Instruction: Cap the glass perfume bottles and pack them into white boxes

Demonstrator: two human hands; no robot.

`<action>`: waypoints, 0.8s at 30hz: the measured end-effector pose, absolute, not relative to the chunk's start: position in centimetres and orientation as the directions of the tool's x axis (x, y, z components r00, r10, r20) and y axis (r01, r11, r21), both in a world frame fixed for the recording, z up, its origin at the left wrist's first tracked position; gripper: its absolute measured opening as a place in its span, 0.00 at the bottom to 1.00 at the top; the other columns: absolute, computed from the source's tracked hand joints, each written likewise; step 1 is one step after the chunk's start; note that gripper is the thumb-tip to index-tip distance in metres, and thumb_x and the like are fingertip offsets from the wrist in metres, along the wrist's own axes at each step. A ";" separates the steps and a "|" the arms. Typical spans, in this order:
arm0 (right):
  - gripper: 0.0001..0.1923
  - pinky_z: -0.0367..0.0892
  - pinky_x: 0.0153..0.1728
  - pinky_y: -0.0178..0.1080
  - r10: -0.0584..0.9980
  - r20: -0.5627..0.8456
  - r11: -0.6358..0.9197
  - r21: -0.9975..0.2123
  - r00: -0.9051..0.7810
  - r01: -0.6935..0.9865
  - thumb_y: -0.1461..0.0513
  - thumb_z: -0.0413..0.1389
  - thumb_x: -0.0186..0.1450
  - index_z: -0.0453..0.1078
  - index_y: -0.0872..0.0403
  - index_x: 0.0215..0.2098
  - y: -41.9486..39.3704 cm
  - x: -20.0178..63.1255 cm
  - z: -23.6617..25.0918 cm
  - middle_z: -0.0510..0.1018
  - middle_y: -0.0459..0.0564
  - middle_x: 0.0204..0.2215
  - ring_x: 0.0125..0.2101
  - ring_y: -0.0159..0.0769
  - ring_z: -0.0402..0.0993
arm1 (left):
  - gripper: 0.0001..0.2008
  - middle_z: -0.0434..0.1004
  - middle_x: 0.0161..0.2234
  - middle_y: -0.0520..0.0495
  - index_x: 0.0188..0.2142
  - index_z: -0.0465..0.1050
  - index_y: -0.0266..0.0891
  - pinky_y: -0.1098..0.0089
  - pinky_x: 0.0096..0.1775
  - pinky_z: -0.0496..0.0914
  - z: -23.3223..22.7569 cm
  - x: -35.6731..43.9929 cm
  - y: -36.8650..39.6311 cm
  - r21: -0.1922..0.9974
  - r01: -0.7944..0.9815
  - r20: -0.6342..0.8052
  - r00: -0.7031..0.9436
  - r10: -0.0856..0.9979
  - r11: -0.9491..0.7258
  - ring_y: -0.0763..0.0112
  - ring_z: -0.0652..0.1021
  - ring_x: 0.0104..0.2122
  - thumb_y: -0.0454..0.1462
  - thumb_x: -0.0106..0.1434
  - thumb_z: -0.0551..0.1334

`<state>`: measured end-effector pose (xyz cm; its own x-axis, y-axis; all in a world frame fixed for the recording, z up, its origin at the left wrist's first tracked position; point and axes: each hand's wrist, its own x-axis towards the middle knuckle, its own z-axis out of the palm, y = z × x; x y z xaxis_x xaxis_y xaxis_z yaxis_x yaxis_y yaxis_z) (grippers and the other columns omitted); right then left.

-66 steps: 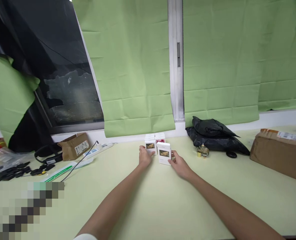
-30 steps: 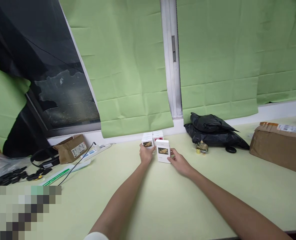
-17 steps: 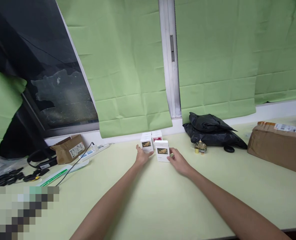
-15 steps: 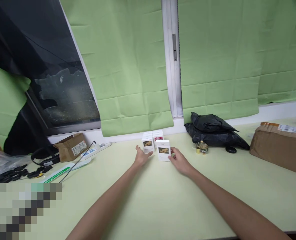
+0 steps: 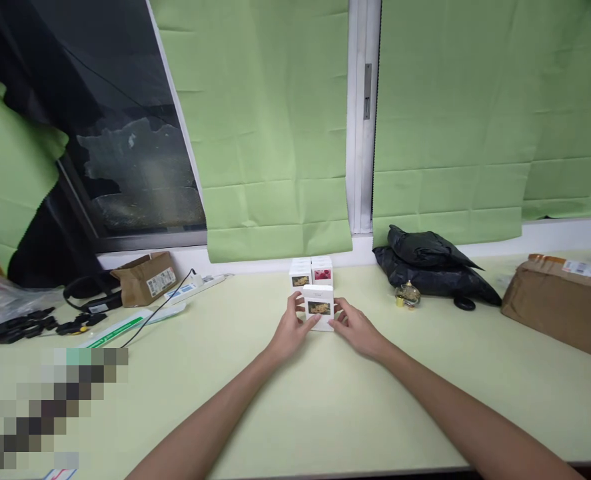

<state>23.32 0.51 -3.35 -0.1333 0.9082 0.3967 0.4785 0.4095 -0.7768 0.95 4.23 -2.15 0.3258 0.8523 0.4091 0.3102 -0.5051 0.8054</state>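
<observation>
- Across the near edge of the surface [image 5: 345,413], both forearms are reaching toward the middle.
- Beyond them, the left hand [image 5: 288,331] is holding the left side of a white box [image 5: 319,308] in a narrow grip, its thumb resting on the front.
- Opposite, the right hand [image 5: 360,330] is holding the box's right side, its thumb touching near the lower corner.
- Between the two hands, the box is standing roughly upright, closer to the far edge than the near one; whether its base is touching the surface is not showing clearly.
- Right of the hands, a glass bottle [image 5: 408,294] is standing well apart, near a black bag [image 5: 430,270].
- Just behind the held box, near the far edge, a left row [image 5: 300,272] and a right row [image 5: 322,274] of similar boxes are standing side by side.
- As a judgement, those rows are looking settled and done; the held box is standing outside them and being handled, so its placing is seeming unfinished.
- Past the far edge, green curtains [image 5: 275,133] are hanging.
</observation>
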 end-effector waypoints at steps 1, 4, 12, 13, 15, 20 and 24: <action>0.24 0.71 0.43 0.42 0.907 0.394 0.413 -0.773 -0.146 0.482 0.56 0.57 0.69 0.64 0.47 0.63 0.3 23.1 -3.2 0.79 0.51 0.48 0.40 0.40 0.76 | 0.37 0.70 0.61 0.37 0.69 0.50 0.46 0.64 0.45 0.74 -2.0 1.0 4.1 0.802 0.298 0.423 0.327 0.845 -0.517 0.57 0.76 0.55 0.49 0.68 0.66; 0.28 0.72 0.43 0.42 0.906 0.377 0.421 -0.770 -0.191 0.480 0.55 0.57 0.69 0.61 0.47 0.66 -0.4 22.9 -2.8 0.78 0.52 0.50 0.41 0.39 0.76 | 0.33 0.73 0.58 0.40 0.67 0.51 0.48 0.66 0.44 0.73 -1.6 0.8 3.6 0.774 0.292 0.464 0.341 0.818 -0.561 0.60 0.77 0.52 0.48 0.69 0.64; 0.17 0.68 0.47 0.44 0.837 0.547 0.395 -0.569 -0.026 0.721 0.56 0.50 0.72 0.68 0.49 0.57 0.6 27.7 -1.1 0.77 0.50 0.42 0.40 0.42 0.73 | 0.29 0.75 0.51 0.43 0.61 0.53 0.46 0.66 0.42 0.72 -2.0 -0.2 4.1 0.738 0.392 0.485 0.257 0.836 -0.549 0.64 0.78 0.43 0.47 0.68 0.65; 0.15 0.66 0.50 0.46 0.789 0.612 0.347 -0.516 0.054 0.783 0.57 0.49 0.72 0.70 0.51 0.53 1.0 29.0 -0.9 0.76 0.52 0.40 0.43 0.45 0.72 | 0.29 0.75 0.50 0.43 0.60 0.53 0.46 0.66 0.42 0.71 -2.0 -0.4 4.3 0.735 0.410 0.483 0.243 0.841 -0.540 0.64 0.78 0.42 0.47 0.68 0.65; 0.14 0.63 0.54 0.50 0.662 0.706 0.170 -0.469 0.252 0.867 0.58 0.48 0.71 0.70 0.54 0.50 1.6 31.5 -0.7 0.74 0.57 0.42 0.47 0.50 0.70 | 0.28 0.75 0.50 0.43 0.61 0.54 0.46 0.66 0.42 0.71 -2.0 -0.7 4.9 0.728 0.434 0.489 0.215 0.845 -0.532 0.64 0.77 0.41 0.47 0.68 0.65; 0.20 0.61 0.53 0.54 0.363 0.602 -0.290 -0.652 0.711 0.700 0.56 0.55 0.65 0.65 0.58 0.52 2.1 35.9 -1.3 0.69 0.67 0.52 0.53 0.60 0.64 | 0.35 0.73 0.52 0.42 0.67 0.48 0.47 0.64 0.43 0.72 -2.5 -1.3 6.4 0.732 0.432 0.499 0.187 0.846 -0.527 0.62 0.77 0.45 0.43 0.68 0.65; 0.21 0.61 0.53 0.54 0.464 0.408 -0.403 -0.693 0.786 0.598 0.51 0.56 0.66 0.66 0.54 0.52 2.2 36.7 -2.3 0.71 0.65 0.54 0.55 0.62 0.64 | 0.36 0.72 0.54 0.40 0.67 0.46 0.45 0.62 0.45 0.74 -3.2 -1.4 7.2 0.755 0.407 0.472 0.206 0.857 -0.514 0.62 0.77 0.46 0.39 0.67 0.64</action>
